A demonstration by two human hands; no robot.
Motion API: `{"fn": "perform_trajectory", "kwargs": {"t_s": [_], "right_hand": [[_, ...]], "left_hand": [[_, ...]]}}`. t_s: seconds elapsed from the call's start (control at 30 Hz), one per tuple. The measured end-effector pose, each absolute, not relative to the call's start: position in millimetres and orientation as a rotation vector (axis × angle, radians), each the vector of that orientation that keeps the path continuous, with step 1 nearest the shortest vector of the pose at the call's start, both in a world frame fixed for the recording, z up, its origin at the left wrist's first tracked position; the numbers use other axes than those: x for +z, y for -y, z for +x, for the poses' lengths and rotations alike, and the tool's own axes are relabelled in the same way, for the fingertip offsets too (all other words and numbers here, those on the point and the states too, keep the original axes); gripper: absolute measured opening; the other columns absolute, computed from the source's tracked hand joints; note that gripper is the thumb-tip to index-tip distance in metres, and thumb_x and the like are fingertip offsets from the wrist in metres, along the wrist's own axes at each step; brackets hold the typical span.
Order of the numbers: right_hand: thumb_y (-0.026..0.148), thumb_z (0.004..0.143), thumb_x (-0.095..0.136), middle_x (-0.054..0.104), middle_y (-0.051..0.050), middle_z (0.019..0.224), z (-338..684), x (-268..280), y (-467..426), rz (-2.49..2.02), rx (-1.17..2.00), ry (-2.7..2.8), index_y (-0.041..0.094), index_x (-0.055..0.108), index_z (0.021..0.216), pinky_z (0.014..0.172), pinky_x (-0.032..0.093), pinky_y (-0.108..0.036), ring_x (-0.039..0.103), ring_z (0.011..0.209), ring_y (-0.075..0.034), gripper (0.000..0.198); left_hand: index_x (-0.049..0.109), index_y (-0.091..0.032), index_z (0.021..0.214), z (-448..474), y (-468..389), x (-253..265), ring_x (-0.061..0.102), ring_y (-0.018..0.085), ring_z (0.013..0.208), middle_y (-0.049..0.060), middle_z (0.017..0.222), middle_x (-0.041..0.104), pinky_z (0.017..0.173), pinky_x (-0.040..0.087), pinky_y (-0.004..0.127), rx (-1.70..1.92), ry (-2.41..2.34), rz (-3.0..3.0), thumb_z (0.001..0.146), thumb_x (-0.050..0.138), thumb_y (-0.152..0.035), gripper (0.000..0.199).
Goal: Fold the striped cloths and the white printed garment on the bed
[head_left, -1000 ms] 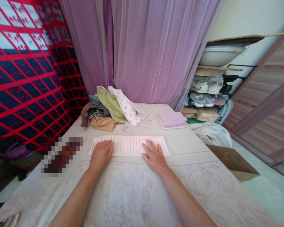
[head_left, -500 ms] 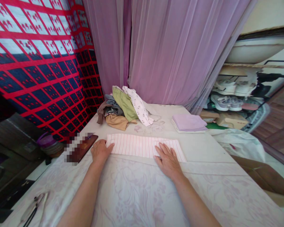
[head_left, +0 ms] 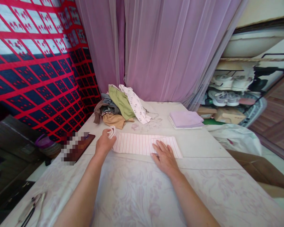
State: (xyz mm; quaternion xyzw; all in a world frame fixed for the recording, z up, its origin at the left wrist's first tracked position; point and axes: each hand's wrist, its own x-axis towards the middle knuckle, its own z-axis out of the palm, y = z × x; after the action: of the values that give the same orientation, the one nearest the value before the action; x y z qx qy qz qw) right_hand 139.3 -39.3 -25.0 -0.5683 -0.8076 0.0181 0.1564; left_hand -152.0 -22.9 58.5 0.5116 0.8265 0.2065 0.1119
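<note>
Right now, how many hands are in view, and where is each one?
2. The left hand grips the raised left end of the pink-striped cloth; the right hand rests spread on its right part. Neither is hidden.

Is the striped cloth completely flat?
No: the striped cloth curls up at one end in the left hand; the rest lies flat, right hand on it.

Left hand (head_left: 104,145): is gripping the left end of the striped cloth (head_left: 133,144) instead of lying flat on it as a second ago.
Cloth's left end: is curling up off the patterned cover (head_left: 130,189) instead of lying flat.
Head view: is facing further left than a second ago, the cardboard box (head_left: 257,170) now running off the right edge.
</note>
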Motion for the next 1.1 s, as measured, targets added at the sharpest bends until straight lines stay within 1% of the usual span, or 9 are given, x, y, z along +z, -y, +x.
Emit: {"fn": "perform_trajectory", "kwargs": {"t_s": [0.13, 0.27, 0.4, 0.53, 0.6, 0.7, 0.83, 0.97, 1.1], "right_hand": [[0.036, 0.092, 0.045, 0.043, -0.012, 0.147, 140.1, -22.9, 39.4, -1.611, 0.087, 2.304, 0.020, 0.053, 0.133, 0.112, 0.022, -0.050, 0.035, 0.136, -0.026, 0.045], [0.034, 0.091, 0.045, 0.043, -0.013, 0.146, 140.6, -20.0, 39.5, -1.605, 0.131, 2.287, 0.017, 0.052, 0.134, 0.113, 0.021, -0.050, 0.036, 0.136, -0.026, 0.047], [0.032, 0.090, 0.045, 0.045, -0.013, 0.145, 140.5, -17.3, 40.2, -1.597, 0.161, 2.275, 0.016, 0.052, 0.134, 0.112, 0.022, -0.049, 0.036, 0.135, -0.026, 0.047], [0.032, 0.090, 0.046, 0.046, -0.012, 0.144, 140.4, -16.2, 40.7, -1.582, 0.176, 2.253, 0.017, 0.053, 0.132, 0.113, 0.021, -0.049, 0.037, 0.135, -0.025, 0.046], [0.031, 0.089, 0.047, 0.046, -0.013, 0.144, 140.4, -16.4, 40.7, -1.572, 0.179, 2.239, 0.018, 0.054, 0.132, 0.112, 0.021, -0.049, 0.037, 0.135, -0.025, 0.045], [0.030, 0.089, 0.048, 0.047, -0.013, 0.143, 140.4, -16.6, 40.6, -1.552, 0.175, 2.224, 0.017, 0.054, 0.131, 0.112, 0.022, -0.049, 0.038, 0.134, -0.025, 0.044], [0.030, 0.089, 0.048, 0.047, -0.014, 0.143, 140.2, -14.6, 40.9, -1.562, 0.184, 2.225, 0.014, 0.054, 0.130, 0.112, 0.022, -0.049, 0.038, 0.134, -0.025, 0.045], [0.030, 0.089, 0.048, 0.047, -0.014, 0.143, 140.1, -13.0, 41.1, -1.573, 0.188, 2.232, 0.014, 0.054, 0.130, 0.112, 0.022, -0.048, 0.038, 0.134, -0.025, 0.045], [0.031, 0.090, 0.048, 0.047, -0.013, 0.143, 141.6, -15.3, 40.6, -1.558, 0.178, 2.230, 0.017, 0.055, 0.130, 0.112, 0.022, -0.047, 0.038, 0.134, -0.025, 0.043]], "left_hand": [[0.050, -0.026, 0.117, -118.9, 23.7, 63.1, 0.067, 0.027, 0.094, 0.005, 0.105, 0.071, 0.073, 0.045, 0.031, 0.620, -2.441, 1.636, 0.084, 0.054, -0.038, 0.035], [0.056, -0.024, 0.109, -86.5, 25.0, 45.1, 0.065, 0.026, 0.090, 0.006, 0.090, 0.071, 0.074, 0.045, 0.032, 0.659, -2.413, 1.862, 0.086, 0.054, -0.040, 0.028], [0.060, -0.022, 0.102, -64.1, 23.8, 23.7, 0.062, 0.023, 0.094, 0.006, 0.096, 0.070, 0.083, 0.044, 0.032, 0.777, -2.215, 2.109, 0.085, 0.057, -0.030, 0.019], [0.060, -0.020, 0.104, -47.9, 23.6, 13.6, 0.061, 0.022, 0.100, 0.007, 0.104, 0.069, 0.090, 0.043, 0.034, 0.791, -2.096, 2.187, 0.086, 0.056, -0.025, 0.019], [0.059, -0.020, 0.105, -40.6, 25.0, 11.2, 0.061, 0.022, 0.103, 0.007, 0.105, 0.069, 0.099, 0.039, 0.038, 0.764, -2.056, 2.206, 0.086, 0.055, -0.024, 0.019], [0.056, -0.022, 0.106, -31.7, 27.7, 8.2, 0.061, 0.021, 0.106, 0.005, 0.108, 0.069, 0.110, 0.026, 0.045, 0.759, -1.999, 2.237, 0.088, 0.053, -0.021, 0.018], [0.054, -0.022, 0.107, -26.8, 29.1, 5.3, 0.061, 0.022, 0.107, 0.005, 0.110, 0.069, 0.112, 0.023, 0.050, 0.749, -1.966, 2.249, 0.088, 0.052, -0.020, 0.018], [0.051, -0.021, 0.118, -34.0, 26.5, 0.4, 0.055, 0.022, 0.119, 0.008, 0.123, 0.064, 0.113, 0.025, 0.048, 0.656, -1.861, 2.295, 0.087, 0.053, -0.018, 0.031], [0.039, -0.016, 0.137, -56.6, 26.1, -4.0, 0.037, 0.027, 0.137, 0.013, 0.144, 0.047, 0.113, 0.029, 0.045, 0.496, -1.692, 2.426, 0.085, 0.058, -0.022, 0.056]]}}
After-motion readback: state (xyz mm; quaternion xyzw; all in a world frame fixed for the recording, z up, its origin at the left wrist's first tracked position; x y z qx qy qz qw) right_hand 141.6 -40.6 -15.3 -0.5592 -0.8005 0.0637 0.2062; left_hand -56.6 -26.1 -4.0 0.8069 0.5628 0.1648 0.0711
